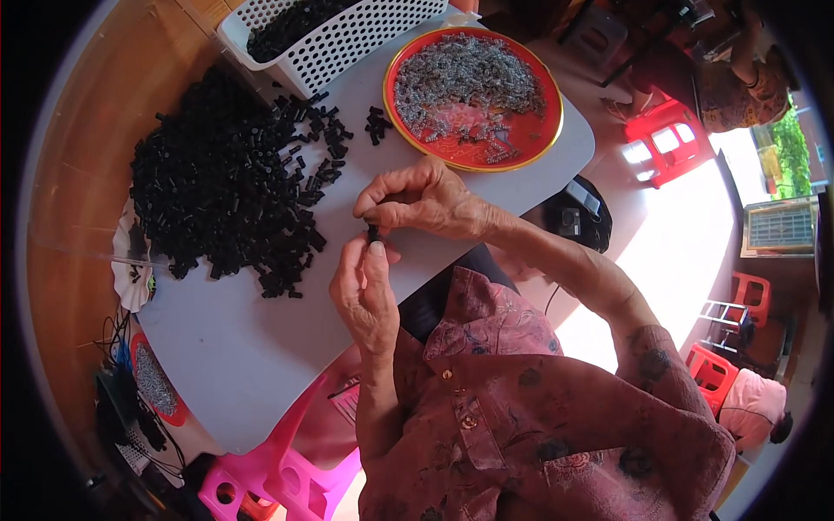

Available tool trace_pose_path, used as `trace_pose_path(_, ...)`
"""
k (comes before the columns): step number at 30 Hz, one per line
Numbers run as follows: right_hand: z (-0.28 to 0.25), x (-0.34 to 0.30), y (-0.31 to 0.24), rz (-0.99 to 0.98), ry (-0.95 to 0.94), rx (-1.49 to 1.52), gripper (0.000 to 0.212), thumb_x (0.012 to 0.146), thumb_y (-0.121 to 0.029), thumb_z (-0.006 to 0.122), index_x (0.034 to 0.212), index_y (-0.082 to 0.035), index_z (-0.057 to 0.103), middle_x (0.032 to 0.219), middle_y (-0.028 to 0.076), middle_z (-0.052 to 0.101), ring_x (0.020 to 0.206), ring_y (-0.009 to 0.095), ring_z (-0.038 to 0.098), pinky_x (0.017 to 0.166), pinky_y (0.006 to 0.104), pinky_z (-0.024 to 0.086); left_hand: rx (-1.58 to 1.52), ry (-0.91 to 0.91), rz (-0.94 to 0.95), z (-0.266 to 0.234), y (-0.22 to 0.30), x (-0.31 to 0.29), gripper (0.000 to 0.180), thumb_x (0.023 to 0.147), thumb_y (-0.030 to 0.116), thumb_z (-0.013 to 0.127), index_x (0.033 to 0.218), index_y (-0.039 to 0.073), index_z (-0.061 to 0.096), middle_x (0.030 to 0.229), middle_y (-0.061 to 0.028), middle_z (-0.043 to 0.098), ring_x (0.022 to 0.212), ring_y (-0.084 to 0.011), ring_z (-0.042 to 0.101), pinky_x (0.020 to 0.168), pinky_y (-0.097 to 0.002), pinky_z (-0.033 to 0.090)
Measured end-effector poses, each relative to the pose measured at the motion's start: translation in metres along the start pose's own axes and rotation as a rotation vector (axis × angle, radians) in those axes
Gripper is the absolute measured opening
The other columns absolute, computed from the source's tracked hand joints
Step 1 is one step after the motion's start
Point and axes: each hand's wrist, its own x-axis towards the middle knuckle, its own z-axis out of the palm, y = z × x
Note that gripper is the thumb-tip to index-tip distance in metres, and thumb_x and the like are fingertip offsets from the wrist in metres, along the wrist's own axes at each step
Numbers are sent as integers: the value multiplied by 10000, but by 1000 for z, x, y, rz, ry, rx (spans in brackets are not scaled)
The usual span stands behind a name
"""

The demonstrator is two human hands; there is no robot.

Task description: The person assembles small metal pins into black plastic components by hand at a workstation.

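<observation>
A small black cylindrical piece (373, 233) stands upright between my two hands above the near edge of the table. My left hand (365, 291) pinches its lower end between thumb and fingers. Over its top, my right hand (426, 201) is closed, thumb and forefinger together; whether they hold something small there is hidden. To the left lies a big heap of similar black cylindrical pieces (226, 182). A red round tray with a gold rim (556, 130), holding many small metal springs (469, 78), sits beyond my right hand.
A white perforated basket (347, 52) with more black pieces stands at the back of the pale table (217, 347). Another red tray of small metal parts (156, 378) is at the lower left. Pink stool (295, 478) below; red chair (665, 139) and a person (738, 87) at upper right.
</observation>
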Motion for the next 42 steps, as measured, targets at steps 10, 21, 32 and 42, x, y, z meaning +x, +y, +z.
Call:
trace_pose_path(10,-4,-1,5,-92,-63,-70,148,865,-120,660,940,8,653,851,-8,631,785,40,561,718,205,485,54,-13,-15,-1,-2,0,227,939,168,505,1026,-29,577,750,-69,601,679,-126,538,610,-270,420)
trace_pose_path(21,-1,-6,10,-149,4,-71,130,846,-87,675,937,5,656,841,-9,637,774,35,556,699,203,474,46,25,19,0,-3,1,210,926,148,526,1011,-32,594,743,-91,607,681,-150,570,625,-279,450)
trace_pose_path(32,0,-7,7,-58,-33,-24,143,861,-99,660,958,6,656,851,-17,628,765,34,559,691,213,482,81,-10,55,1,0,3,186,918,136,542,982,-28,602,708,-82,600,643,-142,572,599,-270,450)
trace_pose_path(42,0,-7,8,-131,28,50,108,862,-69,651,933,13,652,828,-4,637,778,30,575,706,189,491,74,21,55,1,-2,3,189,910,133,538,979,-24,617,698,-88,600,623,-142,581,564,-274,442)
